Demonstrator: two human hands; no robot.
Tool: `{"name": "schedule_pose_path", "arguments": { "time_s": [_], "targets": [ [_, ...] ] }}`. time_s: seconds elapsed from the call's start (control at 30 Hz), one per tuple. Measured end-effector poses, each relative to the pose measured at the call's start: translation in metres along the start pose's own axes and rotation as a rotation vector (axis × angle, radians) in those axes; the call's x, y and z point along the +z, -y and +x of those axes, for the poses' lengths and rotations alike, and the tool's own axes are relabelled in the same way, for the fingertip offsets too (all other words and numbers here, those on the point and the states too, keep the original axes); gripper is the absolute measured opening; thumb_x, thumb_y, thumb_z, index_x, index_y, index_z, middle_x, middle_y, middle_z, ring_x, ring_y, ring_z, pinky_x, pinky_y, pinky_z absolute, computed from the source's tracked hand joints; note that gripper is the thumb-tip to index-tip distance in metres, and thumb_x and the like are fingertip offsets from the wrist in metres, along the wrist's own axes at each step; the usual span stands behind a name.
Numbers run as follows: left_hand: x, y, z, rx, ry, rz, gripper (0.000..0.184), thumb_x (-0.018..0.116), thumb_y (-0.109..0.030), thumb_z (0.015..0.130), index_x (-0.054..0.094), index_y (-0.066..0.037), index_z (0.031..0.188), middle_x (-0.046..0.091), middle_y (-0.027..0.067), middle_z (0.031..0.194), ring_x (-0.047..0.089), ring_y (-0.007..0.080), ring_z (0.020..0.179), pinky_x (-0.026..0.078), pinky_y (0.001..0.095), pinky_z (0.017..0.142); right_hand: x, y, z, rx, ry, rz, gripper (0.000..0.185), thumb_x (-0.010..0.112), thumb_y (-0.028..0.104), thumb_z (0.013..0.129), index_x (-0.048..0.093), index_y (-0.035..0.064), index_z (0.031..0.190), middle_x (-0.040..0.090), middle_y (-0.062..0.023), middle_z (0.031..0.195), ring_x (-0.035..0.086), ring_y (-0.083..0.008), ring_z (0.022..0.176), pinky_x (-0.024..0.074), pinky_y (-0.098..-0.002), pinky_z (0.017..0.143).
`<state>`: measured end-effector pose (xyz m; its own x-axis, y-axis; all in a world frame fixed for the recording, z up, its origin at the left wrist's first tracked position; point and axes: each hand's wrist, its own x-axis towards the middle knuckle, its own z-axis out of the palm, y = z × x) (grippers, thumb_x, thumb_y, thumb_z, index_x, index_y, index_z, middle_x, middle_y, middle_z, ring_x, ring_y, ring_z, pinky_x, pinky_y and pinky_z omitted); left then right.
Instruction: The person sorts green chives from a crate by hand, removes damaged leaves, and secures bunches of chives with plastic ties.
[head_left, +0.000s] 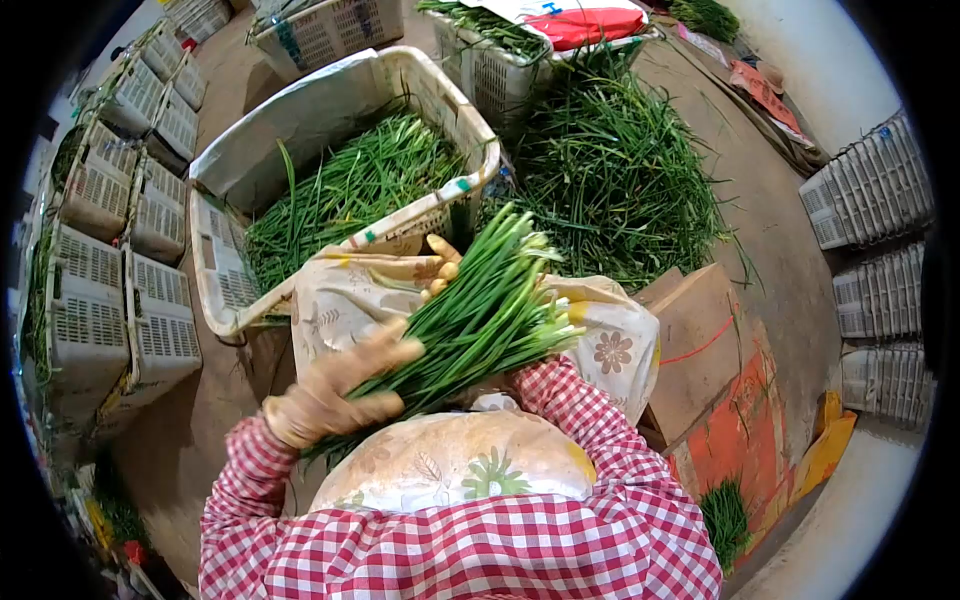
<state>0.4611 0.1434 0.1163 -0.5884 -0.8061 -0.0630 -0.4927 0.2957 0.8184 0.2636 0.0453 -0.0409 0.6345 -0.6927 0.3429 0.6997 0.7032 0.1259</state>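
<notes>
Gathered in curled left hand (441, 274): long green pale-ended stalks (505, 300), no tie visible. Against these: right hand (335, 390), fingers spread. Beyond hands: loose greens (365, 170) in white plastic crate (484, 160).

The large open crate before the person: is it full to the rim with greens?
No, the greens lie below the rim of the large open crate, its inner wall showing.

Green stalks (480, 305), right fingers (449, 270) around them, left hand (340, 388) blurred alongside

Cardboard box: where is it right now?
In the head view, the cardboard box sits right of the aproned lap, just below the loose green leaf heap.
</notes>
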Motion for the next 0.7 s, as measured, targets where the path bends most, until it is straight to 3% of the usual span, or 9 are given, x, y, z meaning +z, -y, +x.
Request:
{"name": "schedule_pose_path", "arguments": {
  "time_s": [0.13,0.17,0.23,0.33,0.5,0.57,0.63,0.67,0.7],
  "targets": [
    [-0.026,0.032,0.007,-0.121,-0.418,-0.507,0.077,0.067,-0.046,0.079,0.039,-0.003,0.136,0.051,0.0132,0.126,0.048,0.0225,0.118,0.039,0.0359,0.099,0.029,-0.004,0.005,0.026,-0.146,-0.177,0.091,0.053,0.063,0.079,0.025,0.0038,0.141,0.056,-0.0067,0.112,0.052,-0.0229,0.107,0.0394,-0.0399,0.099],
    [-0.017,0.025,0.020,-0.115,-0.347,-0.785,0.077,0.066,-0.046,0.079,0.039,0.000,0.134,0.052,0.0111,0.125,0.049,0.0203,0.116,0.042,0.0364,0.097,0.035,-0.004,0.006,0.034,-0.180,-0.223,0.089,0.053,0.062,0.080,0.026,0.0037,0.140,0.057,-0.0066,0.112,0.052,-0.0228,0.106,0.0399,-0.0400,0.099],
    [0.005,0.033,0.042,-0.491,-0.253,-0.968,0.090,0.063,-0.063,0.073,0.040,-0.002,0.135,0.047,0.0083,0.131,0.048,0.0176,0.117,0.041,0.0319,0.096,0.044,-0.004,0.007,0.048,-0.227,-0.309,0.084,0.051,0.061,0.082,0.029,0.0035,0.139,0.057,-0.0066,0.111,0.053,-0.0227,0.105,0.0408,-0.0403,0.097],
    [0.045,0.070,0.020,-0.197,-0.045,-1.385,0.092,0.069,-0.060,0.070,0.038,-0.005,0.136,0.051,0.0072,0.128,0.050,0.0171,0.115,0.041,0.0337,0.099,0.059,0.004,0.016,0.065,-0.258,-0.405,0.078,0.049,0.058,0.085,0.033,0.0032,0.137,0.058,-0.0065,0.109,0.054,-0.0225,0.102,0.0423,-0.0407,0.095],
    [0.059,0.065,-0.007,-0.285,0.058,-1.517,0.105,0.077,-0.049,0.066,0.022,-0.006,0.144,0.039,0.0108,0.140,0.042,0.0214,0.124,0.032,0.0363,0.107,0.092,0.065,0.040,-0.106,-0.372,-0.514,0.068,0.046,0.054,0.089,0.040,0.0027,0.133,0.059,-0.0064,0.106,0.056,-0.0222,0.099,0.0446,-0.0413,0.092],
    [0.062,0.069,-0.018,-0.280,0.033,-1.528,0.105,0.079,-0.042,0.066,0.020,-0.006,0.145,0.037,0.0109,0.141,0.040,0.0218,0.126,0.029,0.0364,0.108,0.111,0.103,0.036,-0.278,-0.534,-0.574,0.072,0.039,0.064,0.088,0.050,0.0016,0.123,0.061,-0.0084,0.105,0.060,-0.0216,0.094,0.0484,-0.0404,0.087],
    [0.070,0.081,-0.028,-0.254,-0.016,-1.459,0.100,0.079,-0.032,0.067,0.020,-0.007,0.145,0.038,0.0103,0.140,0.039,0.0214,0.127,0.029,0.0354,0.108,0.133,0.130,0.018,-0.192,-0.607,-0.956,0.072,0.042,0.061,0.088,0.048,-0.0002,0.126,0.062,-0.0122,0.109,0.062,-0.0209,0.093,0.0518,-0.0333,0.076],
    [0.070,0.083,-0.029,-0.240,-0.041,-1.424,0.099,0.079,-0.028,0.068,0.021,-0.007,0.145,0.039,0.0099,0.140,0.039,0.0212,0.127,0.029,0.0349,0.107,0.144,0.124,0.014,-0.082,-0.688,-1.224,0.083,0.041,0.072,0.082,0.054,-0.0023,0.117,0.064,-0.0080,0.096,0.062,-0.0135,0.083,0.0508,-0.0272,0.071],
    [0.070,0.081,-0.029,-0.244,-0.050,-1.425,0.099,0.079,-0.028,0.068,0.021,-0.007,0.145,0.039,0.0099,0.140,0.039,0.0212,0.127,0.029,0.0349,0.107,0.153,0.118,0.009,0.124,-0.693,-1.277,0.070,0.057,0.064,0.078,0.059,0.0032,0.113,0.065,-0.0064,0.091,0.060,-0.0110,0.078,0.0493,-0.0254,0.067]
  ]
}}
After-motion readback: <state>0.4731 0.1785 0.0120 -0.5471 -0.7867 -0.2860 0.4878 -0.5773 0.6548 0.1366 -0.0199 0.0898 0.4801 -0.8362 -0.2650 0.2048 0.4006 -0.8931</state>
